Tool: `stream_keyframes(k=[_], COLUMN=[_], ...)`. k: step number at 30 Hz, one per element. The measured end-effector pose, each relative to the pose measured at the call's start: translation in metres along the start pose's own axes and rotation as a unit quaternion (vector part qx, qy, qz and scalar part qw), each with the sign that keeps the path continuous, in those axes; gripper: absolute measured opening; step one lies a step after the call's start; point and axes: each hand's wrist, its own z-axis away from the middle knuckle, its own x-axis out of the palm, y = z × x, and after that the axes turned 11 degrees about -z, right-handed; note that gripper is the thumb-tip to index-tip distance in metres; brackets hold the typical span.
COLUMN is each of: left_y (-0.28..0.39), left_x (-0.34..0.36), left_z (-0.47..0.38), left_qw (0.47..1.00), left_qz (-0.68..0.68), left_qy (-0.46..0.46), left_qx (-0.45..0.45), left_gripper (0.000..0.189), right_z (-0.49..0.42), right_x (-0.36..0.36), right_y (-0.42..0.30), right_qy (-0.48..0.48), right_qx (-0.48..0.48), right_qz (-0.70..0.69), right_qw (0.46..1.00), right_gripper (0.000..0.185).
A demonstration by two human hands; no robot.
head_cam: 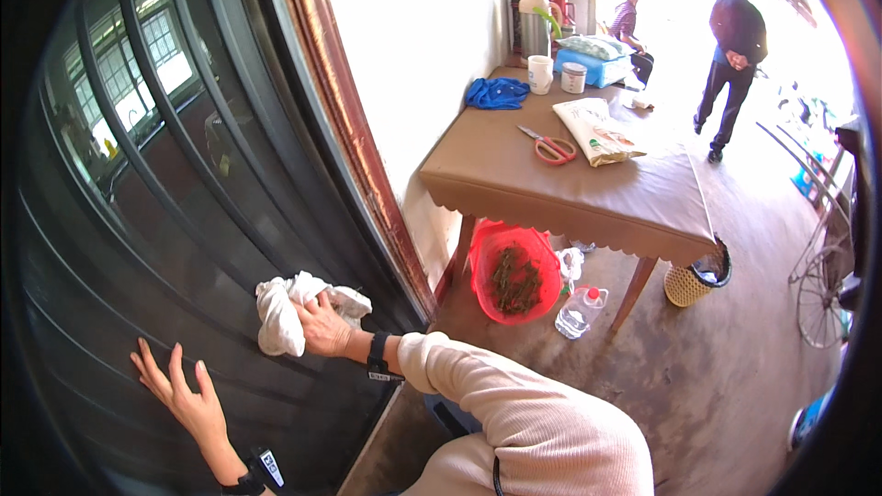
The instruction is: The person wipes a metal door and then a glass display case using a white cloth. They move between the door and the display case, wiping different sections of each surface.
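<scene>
My right hand [324, 327] grips a bunched white cloth [281, 317] against a dark door panel [227, 248] with long raised ribs. Part of the cloth spreads out past my fingers towards the door frame. Lower and to the left, my left hand [182, 393] has its fingers apart, fingertips at the same dark surface, with nothing held. Higher up, the panel shows a window and a room, either through it or mirrored in it; I cannot tell which. Each wrist wears a black strap.
A reddish-brown wooden door frame [344, 96] borders the panel. Right of it stands a covered table [482, 158] bearing scissors [553, 150], a white packet [594, 129] and a mug [540, 74]. Below are a red basin [477, 282], a plastic bottle [577, 317] and a wastebasket [682, 287]. Two people are farther off.
</scene>
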Motion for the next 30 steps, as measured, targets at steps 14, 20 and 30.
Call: stream_keyframes(k=[14, 20, 30], left_y=[0.012, 0.001, 0.002], left_x=[-0.013, -0.006, -0.015], left_z=[-0.022, -0.031, -0.034], left_qw=[0.995, 0.999, 0.995], left_qz=[0.024, 0.044, 0.057], left_qy=[0.06, -0.026, -0.066], left_qx=[0.077, -0.007, -0.041], left_gripper=[0.032, 0.032, 0.033], right_z=[0.008, 0.085, 0.113], right_x=[0.006, 0.05, -0.005], right_y=[0.002, 0.03, 0.046], right_qy=[-0.136, -0.134, -0.357], right_qx=[0.1, 0.124, 0.202], right_qz=[0.001, -0.055, -0.162], right_qw=[0.986, 0.982, 0.898], right_gripper=[0.058, 0.051, 0.043])
